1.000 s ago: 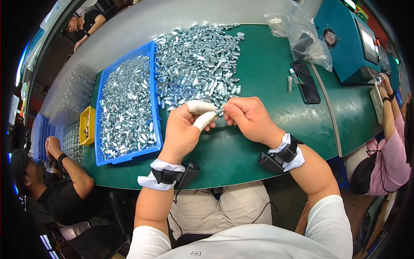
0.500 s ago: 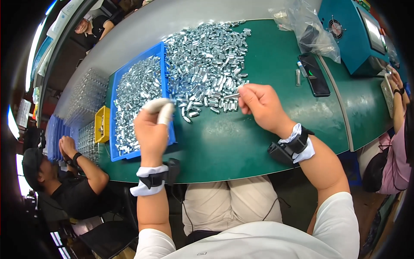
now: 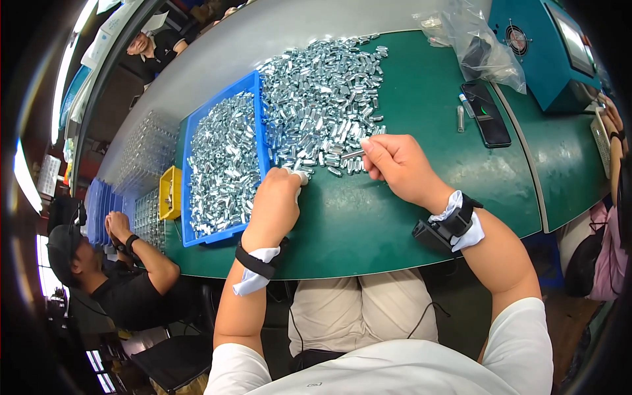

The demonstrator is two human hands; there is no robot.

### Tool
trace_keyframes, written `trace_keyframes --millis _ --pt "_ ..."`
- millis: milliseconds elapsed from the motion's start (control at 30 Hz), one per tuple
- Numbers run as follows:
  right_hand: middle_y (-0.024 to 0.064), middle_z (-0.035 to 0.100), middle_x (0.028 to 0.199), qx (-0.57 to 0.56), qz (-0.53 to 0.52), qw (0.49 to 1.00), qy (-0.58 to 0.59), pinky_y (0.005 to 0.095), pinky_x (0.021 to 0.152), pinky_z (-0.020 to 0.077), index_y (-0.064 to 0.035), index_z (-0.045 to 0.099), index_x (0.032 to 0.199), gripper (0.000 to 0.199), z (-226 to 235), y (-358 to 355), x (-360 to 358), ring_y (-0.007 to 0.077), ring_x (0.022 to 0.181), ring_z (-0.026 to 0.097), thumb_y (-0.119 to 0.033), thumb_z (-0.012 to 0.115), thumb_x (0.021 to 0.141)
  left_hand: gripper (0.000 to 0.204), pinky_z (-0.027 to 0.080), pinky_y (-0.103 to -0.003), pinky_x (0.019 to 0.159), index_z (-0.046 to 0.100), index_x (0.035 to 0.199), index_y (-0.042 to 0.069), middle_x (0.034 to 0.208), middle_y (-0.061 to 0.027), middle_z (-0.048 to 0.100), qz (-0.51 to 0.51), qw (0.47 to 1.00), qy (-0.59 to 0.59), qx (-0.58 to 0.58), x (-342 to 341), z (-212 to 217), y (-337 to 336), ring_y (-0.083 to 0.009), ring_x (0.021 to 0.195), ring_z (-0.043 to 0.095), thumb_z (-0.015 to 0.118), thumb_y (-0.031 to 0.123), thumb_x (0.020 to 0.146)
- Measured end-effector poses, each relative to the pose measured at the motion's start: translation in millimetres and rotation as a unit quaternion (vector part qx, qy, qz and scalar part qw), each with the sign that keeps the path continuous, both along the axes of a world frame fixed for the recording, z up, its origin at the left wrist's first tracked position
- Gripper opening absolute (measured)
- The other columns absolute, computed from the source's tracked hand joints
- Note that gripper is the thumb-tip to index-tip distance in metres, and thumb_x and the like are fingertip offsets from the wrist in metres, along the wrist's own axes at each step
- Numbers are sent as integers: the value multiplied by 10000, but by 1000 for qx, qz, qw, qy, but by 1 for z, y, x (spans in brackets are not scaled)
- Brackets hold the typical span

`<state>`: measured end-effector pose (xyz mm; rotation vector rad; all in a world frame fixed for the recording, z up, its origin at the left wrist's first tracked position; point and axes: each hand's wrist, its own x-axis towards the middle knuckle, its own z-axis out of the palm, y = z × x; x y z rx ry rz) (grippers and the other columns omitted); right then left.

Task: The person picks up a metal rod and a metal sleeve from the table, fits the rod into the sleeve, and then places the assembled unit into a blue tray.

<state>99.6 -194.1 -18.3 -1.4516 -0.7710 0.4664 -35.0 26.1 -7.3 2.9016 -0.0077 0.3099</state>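
While the left hand (image 3: 275,205) rests curled at the near edge of the pile of metal pieces (image 3: 322,105), beside the blue tray (image 3: 224,170), whether it grips anything cannot be told; the right hand (image 3: 395,166) pinches one metal piece (image 3: 353,155), long axis pointing left toward the left hand, pile just beyond both

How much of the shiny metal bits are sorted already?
Done: the blue tray is already full of metal pieces. In hand: the right hand pinches one piece, and the left hand rests by the tray's edge. Left: a big loose pile lies on the green table.
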Motion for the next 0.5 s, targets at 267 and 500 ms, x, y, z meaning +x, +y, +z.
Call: trace_keyframes --millis 267,500 --pt "-20 564 666 1 -3 1000 -1 222 543 420 -22 574 733 381 1 -1 2 52 588 517 -252 488 1024 175 439 -406 771 680 894 34 873 -115 607 -41 993 6 111 3 16 6 -318 887 561 617 -35 746" --pt "-24 561 664 -16 -4 1000 -4 219 537 412 -22 577 734 380 -2 -2 5 49 589 514 -252 488 1024 156 425 -400 792 678 882 35 860 -108 607 0 993 -27 113 -4 23 -4 -307 881 564 638 -14 740"
